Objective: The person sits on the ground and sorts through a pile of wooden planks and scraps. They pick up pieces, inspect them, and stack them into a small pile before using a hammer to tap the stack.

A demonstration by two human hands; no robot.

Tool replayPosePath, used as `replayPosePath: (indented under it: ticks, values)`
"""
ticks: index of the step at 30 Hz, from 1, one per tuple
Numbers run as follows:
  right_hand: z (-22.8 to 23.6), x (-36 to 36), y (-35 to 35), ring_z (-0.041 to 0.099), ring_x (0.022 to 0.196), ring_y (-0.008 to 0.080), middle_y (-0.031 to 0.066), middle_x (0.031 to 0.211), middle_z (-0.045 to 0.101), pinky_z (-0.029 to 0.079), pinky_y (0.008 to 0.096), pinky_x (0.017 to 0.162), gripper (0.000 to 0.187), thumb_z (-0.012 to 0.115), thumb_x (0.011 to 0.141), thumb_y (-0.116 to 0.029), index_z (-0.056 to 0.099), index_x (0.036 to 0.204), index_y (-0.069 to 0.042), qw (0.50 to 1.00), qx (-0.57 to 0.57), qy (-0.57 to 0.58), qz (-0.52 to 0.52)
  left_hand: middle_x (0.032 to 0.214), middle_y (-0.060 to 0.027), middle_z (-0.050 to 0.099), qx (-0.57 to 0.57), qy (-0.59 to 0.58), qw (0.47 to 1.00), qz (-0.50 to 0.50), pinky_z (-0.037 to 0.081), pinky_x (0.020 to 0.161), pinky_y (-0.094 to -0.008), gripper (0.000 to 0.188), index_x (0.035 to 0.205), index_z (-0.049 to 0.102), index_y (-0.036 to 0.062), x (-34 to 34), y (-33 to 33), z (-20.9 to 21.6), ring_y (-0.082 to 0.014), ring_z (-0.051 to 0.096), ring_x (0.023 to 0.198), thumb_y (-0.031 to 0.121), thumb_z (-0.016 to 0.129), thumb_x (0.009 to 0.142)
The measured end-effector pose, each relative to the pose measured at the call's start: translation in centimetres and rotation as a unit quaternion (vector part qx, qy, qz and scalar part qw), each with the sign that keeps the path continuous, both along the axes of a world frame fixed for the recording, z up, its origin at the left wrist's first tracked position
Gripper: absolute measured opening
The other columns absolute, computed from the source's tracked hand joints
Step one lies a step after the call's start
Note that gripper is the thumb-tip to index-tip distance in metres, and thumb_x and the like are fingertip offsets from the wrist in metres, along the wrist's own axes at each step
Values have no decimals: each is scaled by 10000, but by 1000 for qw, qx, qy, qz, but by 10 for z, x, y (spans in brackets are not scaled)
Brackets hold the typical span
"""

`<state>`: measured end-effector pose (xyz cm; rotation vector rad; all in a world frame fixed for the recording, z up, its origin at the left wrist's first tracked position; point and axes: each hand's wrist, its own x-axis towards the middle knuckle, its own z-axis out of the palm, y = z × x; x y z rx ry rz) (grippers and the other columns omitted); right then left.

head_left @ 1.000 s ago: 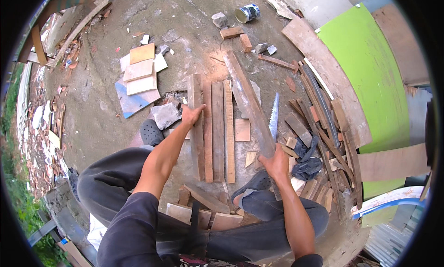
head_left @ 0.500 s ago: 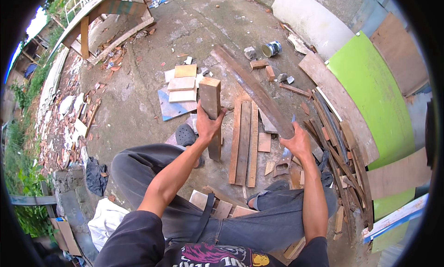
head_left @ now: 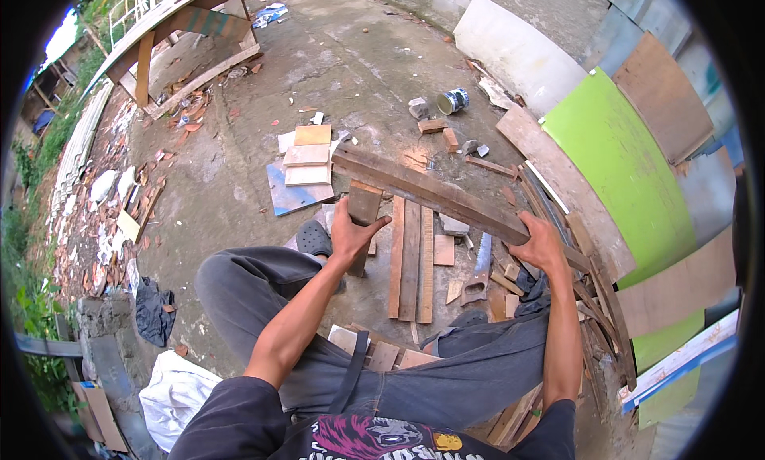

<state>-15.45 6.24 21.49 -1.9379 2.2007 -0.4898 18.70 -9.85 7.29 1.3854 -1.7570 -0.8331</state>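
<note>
My left hand grips a short, thick wooden post, its thumb sticking out to the right. My right hand is closed around the near end of a long wooden beam. That beam slants up to the left, and its far end crosses the top of the post; whether they touch I cannot tell. Below the beam, several wooden strips lie side by side on the ground. A handsaw rests to their right, beneath my right hand.
Flat wood pieces are stacked on a blue board. A tin can lies near some rubble. Long scrap timber is heaped at the right, beside a leaning green panel. A wooden table stands far left.
The beam has swung from pointing away to lying across the top of the post, its far end moving left and nearer. My right hand has shifted right. The post sits slightly lower.
</note>
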Motion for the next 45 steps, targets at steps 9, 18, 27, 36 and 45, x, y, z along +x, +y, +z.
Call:
replayPosePath:
  ticks: [9,18,27,36,45]
  values:
    - [-18,-19,7,622,839,373,145,852,647,479,468,701,364,773,606,-148,552,878,-50,998,-40,45,25,1163,-183,606,-55,155,983,-78,449,922,-373,738,1176,484,-35,-2,-21,11,-259,585,1076,517,760,773]
    - [-12,-21,6,621,804,388,175,822,637,487,468,706,372,773,597,-147,560,888,-58,995,-61,54,53,1120,-174,587,-135,206,967,-63,406,948,-373,790,1200,518,-59,-2,-62,0,-260,531,1088,658,275,975]
    - [-31,-16,11,620,809,375,171,817,637,469,424,673,475,829,598,-306,577,902,-42,997,-37,15,62,1151,-133,593,-173,271,946,38,396,963,-348,701,1223,540,-34,-14,-42,46,-210,534,1077,577,261,1020]
    - [-52,-15,-4,640,702,296,137,747,665,479,383,651,654,805,640,-607,650,885,-20,997,22,-73,-27,976,-111,619,-185,272,943,52,443,824,-341,639,1084,585,-24,-8,-52,45,-192,562,904,509,233,1045]
    - [-18,-20,-6,641,722,237,119,781,680,480,351,688,587,835,654,-537,685,930,-42,991,22,-71,-111,858,-128,654,-86,348,932,58,484,756,-334,489,1001,566,5,17,-66,32,-196,609,794,366,237,1023]
